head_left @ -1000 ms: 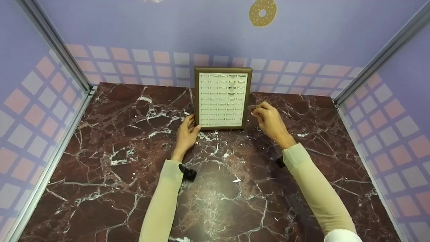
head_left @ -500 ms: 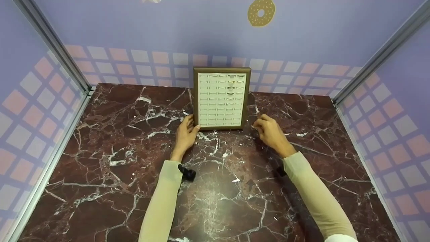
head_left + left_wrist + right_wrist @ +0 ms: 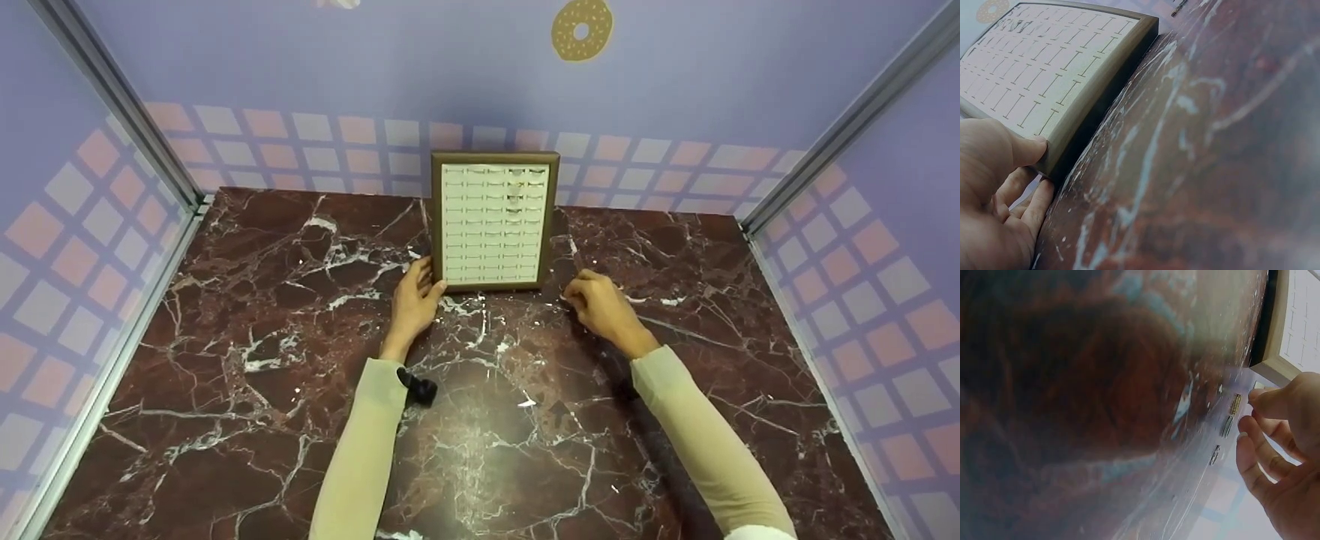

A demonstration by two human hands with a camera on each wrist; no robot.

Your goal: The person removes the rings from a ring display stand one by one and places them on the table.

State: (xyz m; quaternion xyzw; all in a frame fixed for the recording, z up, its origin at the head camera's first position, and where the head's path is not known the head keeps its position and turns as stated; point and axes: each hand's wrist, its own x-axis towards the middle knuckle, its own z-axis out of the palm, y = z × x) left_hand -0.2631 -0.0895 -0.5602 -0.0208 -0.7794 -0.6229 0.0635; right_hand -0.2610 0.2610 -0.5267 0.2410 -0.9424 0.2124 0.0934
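A ring display board (image 3: pixel 495 221) in a brown wooden frame leans upright near the back wall, its pale face lined with rows of slots. Several rings (image 3: pixel 515 184) sit in its upper right slots. At the lower left corner my left hand (image 3: pixel 414 304) grips the frame, thumb in front and fingers at the side and behind, as the left wrist view confirms. Right of the board, my right hand (image 3: pixel 602 304) hovers low at the tabletop with fingers bent. In the right wrist view, a gold-toned ring (image 3: pixel 1235 404) lies just off its thumb tip; nothing is plainly held between its fingers.
Two more rings, a silver ring (image 3: pixel 1227 426) and a patterned one (image 3: pixel 1215 454), lie beyond the gold-toned one. The dark red marble tabletop (image 3: pixel 465 420) has white veins. Purple walls with pink and white squares (image 3: pixel 360 127) enclose the back and sides.
My right hand has come down and toward me, from beside the board's lower right edge to the tabletop, now covering rings seen earlier there. My left hand stays on the frame.
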